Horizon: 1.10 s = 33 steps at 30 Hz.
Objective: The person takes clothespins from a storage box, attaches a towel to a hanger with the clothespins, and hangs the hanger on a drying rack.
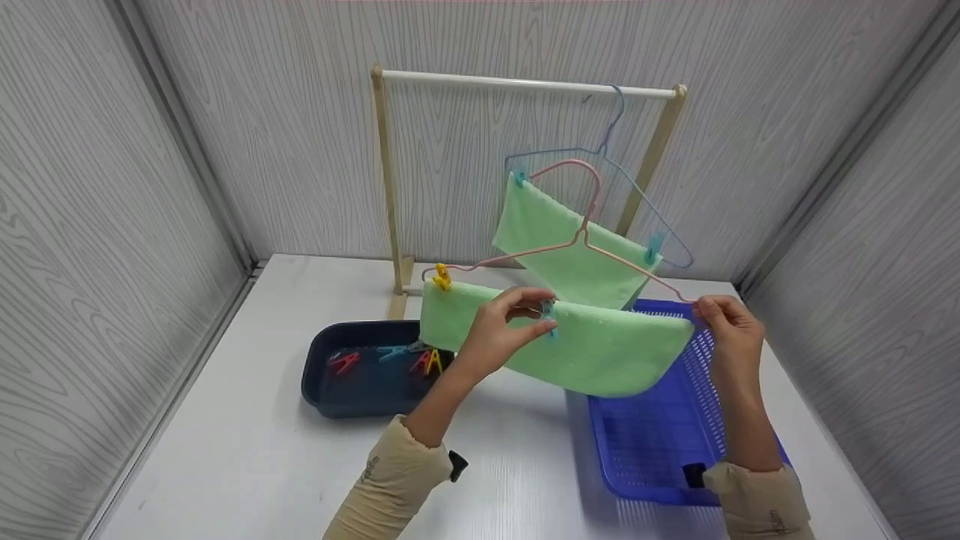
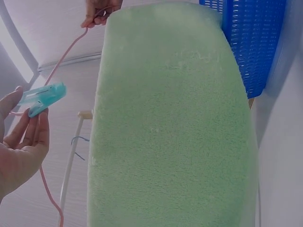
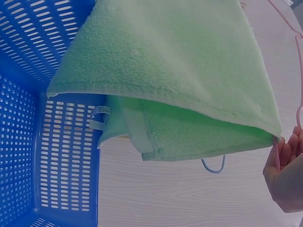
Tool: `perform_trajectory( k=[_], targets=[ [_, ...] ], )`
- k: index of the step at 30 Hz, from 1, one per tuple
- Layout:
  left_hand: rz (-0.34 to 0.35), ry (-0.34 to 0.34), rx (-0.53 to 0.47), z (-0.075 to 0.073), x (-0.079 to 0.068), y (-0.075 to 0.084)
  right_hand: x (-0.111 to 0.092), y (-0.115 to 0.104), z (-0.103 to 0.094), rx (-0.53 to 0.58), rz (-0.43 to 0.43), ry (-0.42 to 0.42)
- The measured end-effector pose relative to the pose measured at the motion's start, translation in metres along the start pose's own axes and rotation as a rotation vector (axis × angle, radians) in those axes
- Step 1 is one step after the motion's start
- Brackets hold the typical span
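My left hand pinches a light-blue clothespin between thumb and fingers, in front of a green towel. At the right end of a pink hanger, my right hand grips the wire together with the towel's corner. The towel hangs from the hanger's lower part, and a yellow clothespin fastens its left corner. In the left wrist view the clothespin stands apart from the towel's edge.
Behind, a blue hanger with a second green towel hangs from a white rod. A dark tray at the left contains several clothespins. A blue basket stands under the right hand.
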<state>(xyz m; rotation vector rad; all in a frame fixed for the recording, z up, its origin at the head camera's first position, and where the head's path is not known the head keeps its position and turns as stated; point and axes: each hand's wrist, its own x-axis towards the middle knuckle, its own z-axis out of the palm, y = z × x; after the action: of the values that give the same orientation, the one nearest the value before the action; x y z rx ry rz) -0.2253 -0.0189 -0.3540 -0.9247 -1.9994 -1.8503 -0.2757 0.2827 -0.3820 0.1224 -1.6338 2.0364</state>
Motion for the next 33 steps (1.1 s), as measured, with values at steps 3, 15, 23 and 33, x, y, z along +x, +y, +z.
perform_trajectory(
  k=[3, 15, 23, 33],
  targets=[
    [-0.006, 0.014, -0.001, 0.001, 0.001, -0.001, 0.001, 0.002, 0.001, 0.021, -0.01, -0.002],
    [-0.021, 0.028, 0.011, 0.003, 0.002, -0.004, -0.001, 0.009, 0.002, -0.032, -0.003, 0.002],
    [-0.024, 0.03, -0.013, 0.006, 0.002, -0.006, -0.004, 0.011, 0.001, -0.014, 0.004, -0.015],
    [-0.033, 0.014, -0.012, 0.013, 0.008, -0.006, -0.003, 0.009, 0.002, -0.033, 0.0, -0.011]
  ],
)
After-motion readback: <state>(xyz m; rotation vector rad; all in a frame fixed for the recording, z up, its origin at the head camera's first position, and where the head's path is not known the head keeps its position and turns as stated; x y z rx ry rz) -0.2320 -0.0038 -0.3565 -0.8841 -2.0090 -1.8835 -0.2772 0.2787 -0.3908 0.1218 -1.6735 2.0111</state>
